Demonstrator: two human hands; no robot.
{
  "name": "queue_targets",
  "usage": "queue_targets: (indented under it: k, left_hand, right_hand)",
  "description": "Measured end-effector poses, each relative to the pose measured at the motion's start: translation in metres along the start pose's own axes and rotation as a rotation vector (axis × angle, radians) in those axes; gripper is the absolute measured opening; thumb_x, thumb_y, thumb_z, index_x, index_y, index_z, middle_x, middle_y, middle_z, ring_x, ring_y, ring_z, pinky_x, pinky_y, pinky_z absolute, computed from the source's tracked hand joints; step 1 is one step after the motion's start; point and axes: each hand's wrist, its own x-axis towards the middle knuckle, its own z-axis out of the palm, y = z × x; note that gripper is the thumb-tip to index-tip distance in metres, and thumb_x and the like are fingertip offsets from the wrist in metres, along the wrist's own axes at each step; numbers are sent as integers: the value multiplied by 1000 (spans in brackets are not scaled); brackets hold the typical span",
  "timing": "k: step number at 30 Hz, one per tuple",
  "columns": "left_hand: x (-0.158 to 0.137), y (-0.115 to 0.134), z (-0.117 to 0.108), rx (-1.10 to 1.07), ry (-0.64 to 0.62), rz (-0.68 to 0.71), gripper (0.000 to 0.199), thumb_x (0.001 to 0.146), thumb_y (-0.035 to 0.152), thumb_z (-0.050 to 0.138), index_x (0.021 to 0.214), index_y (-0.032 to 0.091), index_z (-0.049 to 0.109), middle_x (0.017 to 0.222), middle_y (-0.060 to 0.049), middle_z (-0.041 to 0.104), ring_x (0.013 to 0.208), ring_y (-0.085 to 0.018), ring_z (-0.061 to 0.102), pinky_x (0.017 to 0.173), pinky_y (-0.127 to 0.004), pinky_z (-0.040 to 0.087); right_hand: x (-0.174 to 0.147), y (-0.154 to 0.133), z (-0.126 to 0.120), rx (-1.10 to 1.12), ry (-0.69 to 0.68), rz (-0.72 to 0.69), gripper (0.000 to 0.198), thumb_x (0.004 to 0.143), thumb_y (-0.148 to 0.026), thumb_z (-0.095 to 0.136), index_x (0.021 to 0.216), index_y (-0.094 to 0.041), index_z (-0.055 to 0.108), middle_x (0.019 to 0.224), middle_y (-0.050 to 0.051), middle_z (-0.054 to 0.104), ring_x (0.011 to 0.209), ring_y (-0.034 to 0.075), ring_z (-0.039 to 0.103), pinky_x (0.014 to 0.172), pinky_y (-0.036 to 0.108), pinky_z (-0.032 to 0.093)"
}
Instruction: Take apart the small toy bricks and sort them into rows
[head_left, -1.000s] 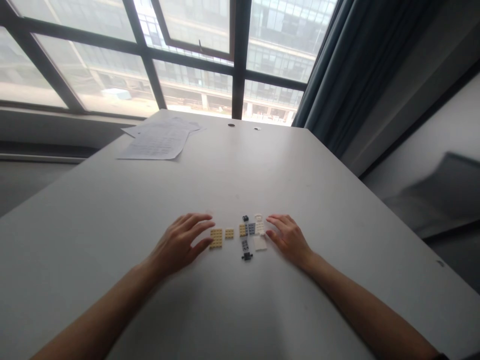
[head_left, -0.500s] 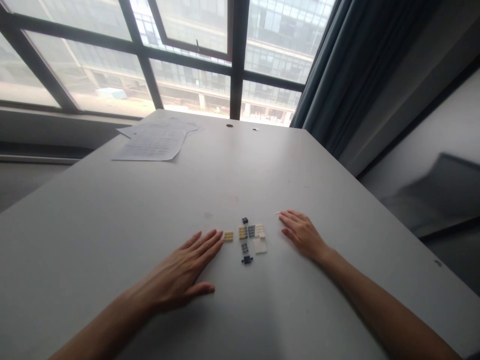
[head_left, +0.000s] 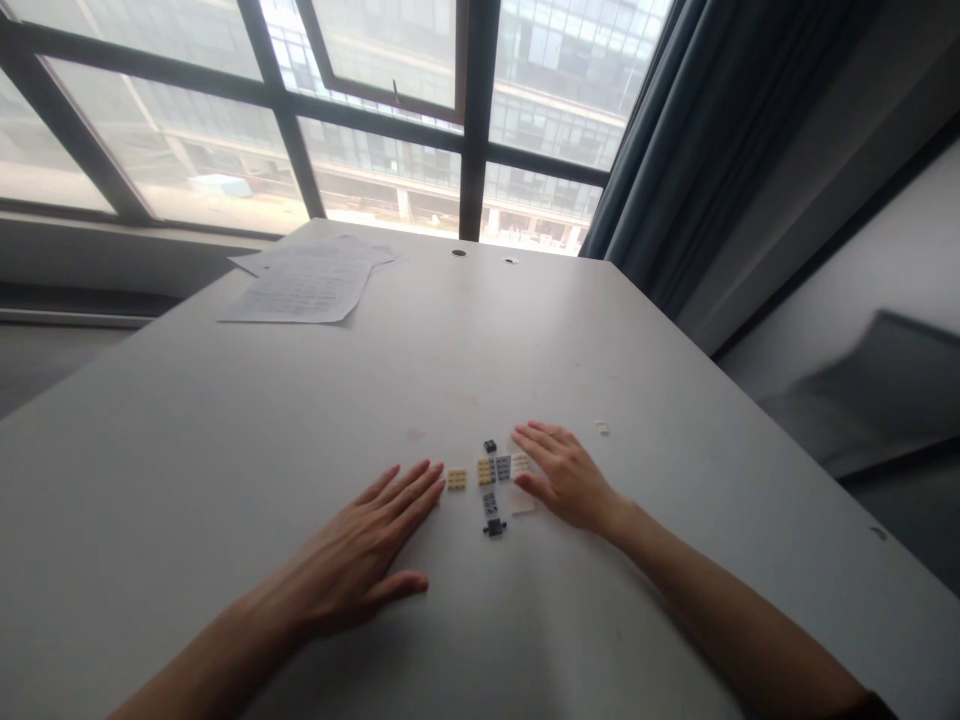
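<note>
My left hand (head_left: 375, 535) lies flat and open on the table, its fingertips beside a small tan building plate (head_left: 457, 479). Over the right part of the pieces stretches my right hand (head_left: 566, 470), fingers extended, partly covering a white studded plate (head_left: 520, 464) and a smooth white tile (head_left: 523, 502). Whether it touches them I cannot tell. Between the hands sit another tan plate (head_left: 484, 472), a grey plate (head_left: 503, 467) and a small black piece (head_left: 490, 446). Nearer me are a dark grey plate (head_left: 490, 503) and a black piece with side pins (head_left: 494, 528).
A small white piece (head_left: 602, 427) lies alone beyond my right hand. Printed paper sheets (head_left: 300, 288) rest at the far left of the white table (head_left: 420, 370). Windows stand behind its far edge, with a dark curtain (head_left: 667, 140) at the right.
My right hand has moved left, over the white pieces, uncovering the small white piece that was under its fingertips. My left hand has stayed nearly still.
</note>
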Motion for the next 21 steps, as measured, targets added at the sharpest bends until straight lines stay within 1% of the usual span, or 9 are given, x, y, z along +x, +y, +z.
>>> queue_targets:
  k: [2, 3, 5, 8, 12, 15, 18, 20, 21]
  left_hand:
    - [-1, 0, 0, 8, -3, -5, 91, 84, 65, 46, 151, 22, 1, 156, -8, 15, 143, -30, 17, 118, -48, 12]
    - [-1, 0, 1, 10, -2, -7, 91, 84, 65, 45, 151, 22, 1, 156, -9, 15, 143, -30, 17, 118, -48, 13]
    - [-1, 0, 0, 12, 3, -8, 89, 85, 65, 45, 151, 22, 1, 156, -9, 16, 143, -30, 17, 117, -49, 13]
    - [-1, 2, 0, 17, -4, -16, 88, 86, 64, 43, 151, 22, 1, 156, -9, 15, 143, -29, 17, 117, -48, 13]
    - [-1, 2, 0, 13, -10, -21, 87, 87, 64, 42, 151, 23, 0, 156, -8, 15, 143, -28, 16, 118, -47, 12]
    - [-1, 1, 1, 10, -15, -22, 86, 87, 63, 42, 151, 23, 1, 156, -8, 16, 143, -28, 17, 118, -48, 13]
    - [-1, 1, 1, 18, -19, -29, 86, 87, 63, 42, 151, 23, 0, 156, -7, 15, 143, -28, 17, 118, -48, 13]
    - [-1, 1, 1, 27, -16, -33, 87, 87, 64, 43, 151, 23, 0, 156, -8, 15, 143, -28, 16, 118, -48, 13]
    - [-1, 1, 1, 32, -14, -33, 87, 87, 64, 43, 151, 23, 0, 156, -8, 15, 143, -28, 17, 118, -48, 14]
  right_hand:
    - [16, -24, 8, 7, -52, -49, 57, 92, -56, 41, 135, -19, 49, 139, 10, 51, 132, 26, 41, 110, 45, 29]
    - [22, -31, 11, 1, -72, -50, 57, 92, -56, 40, 134, -18, 50, 138, 10, 52, 132, 26, 40, 111, 45, 28]
    - [27, -33, 14, -25, -92, -16, 55, 93, -56, 39, 131, -18, 52, 136, 10, 54, 131, 25, 41, 111, 45, 27]
    - [18, -10, 10, -92, -94, 76, 52, 95, -54, 35, 128, -19, 54, 135, 9, 55, 131, 25, 41, 111, 46, 25]
    - [-13, 40, -3, -196, -66, 218, 52, 97, -52, 32, 130, -19, 53, 137, 9, 53, 133, 27, 39, 112, 50, 20]
    - [-34, 70, -7, -232, -42, 267, 53, 97, -52, 28, 132, -19, 52, 137, 9, 53, 133, 27, 39, 111, 52, 21]
    - [-41, 80, -7, -221, -10, 265, 56, 97, -53, 26, 134, -18, 50, 139, 10, 51, 135, 27, 37, 112, 52, 21]
    - [-40, 73, -6, -210, 41, 259, 60, 97, -54, 26, 137, -15, 45, 141, 12, 48, 136, 26, 35, 112, 51, 23]
    - [-38, 65, -6, -207, 68, 254, 61, 96, -54, 27, 138, -13, 43, 142, 14, 46, 136, 26, 35, 112, 50, 24]
